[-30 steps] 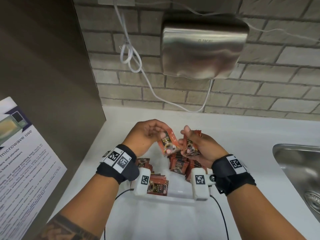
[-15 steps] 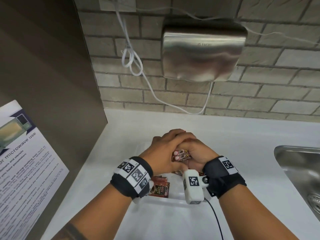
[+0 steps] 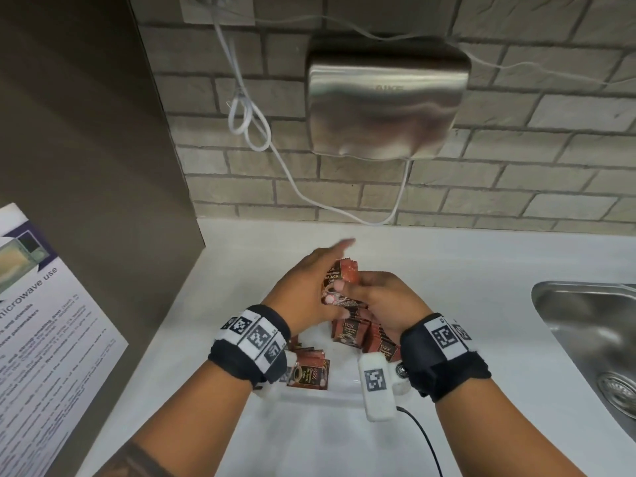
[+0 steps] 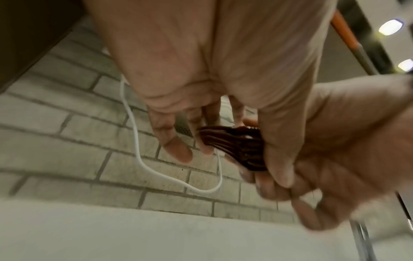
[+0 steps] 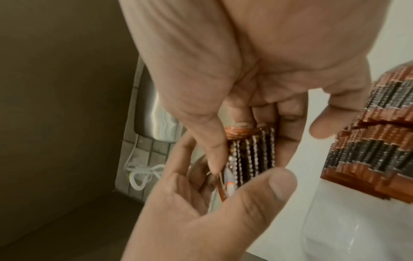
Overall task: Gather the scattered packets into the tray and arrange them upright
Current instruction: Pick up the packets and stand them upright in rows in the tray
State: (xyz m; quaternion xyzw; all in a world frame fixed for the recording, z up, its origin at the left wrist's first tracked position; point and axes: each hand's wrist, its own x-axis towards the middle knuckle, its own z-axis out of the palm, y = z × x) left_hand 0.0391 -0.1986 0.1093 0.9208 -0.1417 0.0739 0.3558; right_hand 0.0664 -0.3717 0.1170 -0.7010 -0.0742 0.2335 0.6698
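Packets [image 3: 339,287]: a small stack was held on edge above the tray [image 3: 344,382], between both hands. Right hand [image 3: 385,304] pinched the stack, thumb against curled fingers. Left hand [image 3: 306,294] lay flat against its side, fingers straight and together. More packets [image 3: 351,332] stood in the tray; one [image 3: 308,373] lay flat. Step judged: squaring the stack. Next: lower it upright beside the standing row.
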